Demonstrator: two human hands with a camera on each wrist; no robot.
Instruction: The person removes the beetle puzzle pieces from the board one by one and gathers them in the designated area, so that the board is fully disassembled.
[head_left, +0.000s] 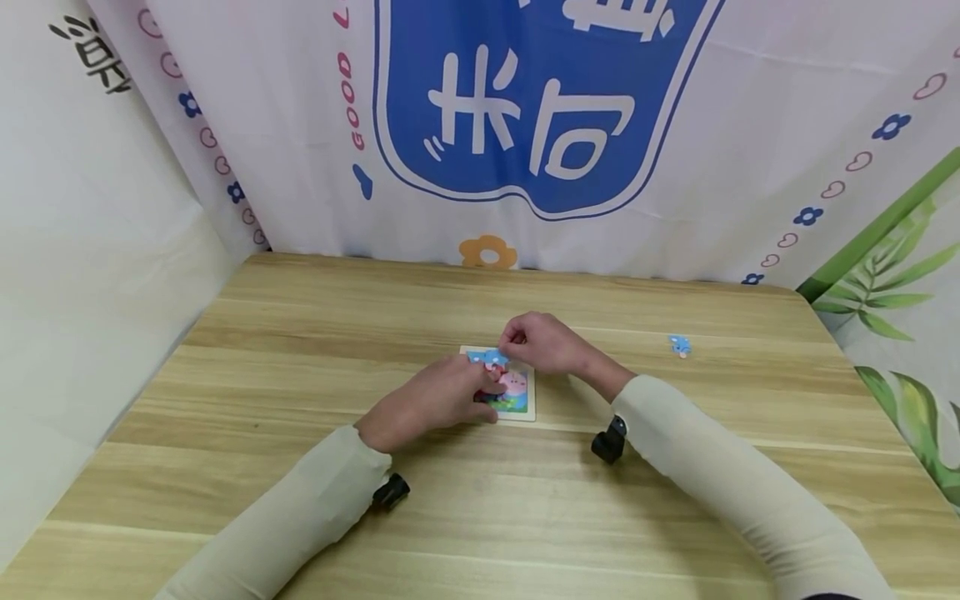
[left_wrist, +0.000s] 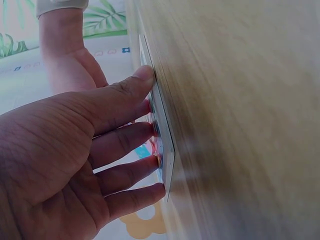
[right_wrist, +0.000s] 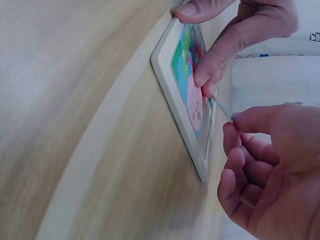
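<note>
A small jigsaw puzzle in a pale frame lies flat on the wooden table, its picture showing a pink cartoon pig. My left hand rests on the puzzle's left side. In the left wrist view, the fingertips press on the picture and the thumb touches the frame's near edge. My right hand is at the top right corner of the frame. Between its thumb and forefinger it pinches a thin blue puzzle piece, which stands tilted over the frame in the right wrist view. Fingers hide part of the picture.
Another blue puzzle piece lies apart on the right of the table. A printed cloth hangs along the table's back edge. A small black device sits at each sleeve's cuff.
</note>
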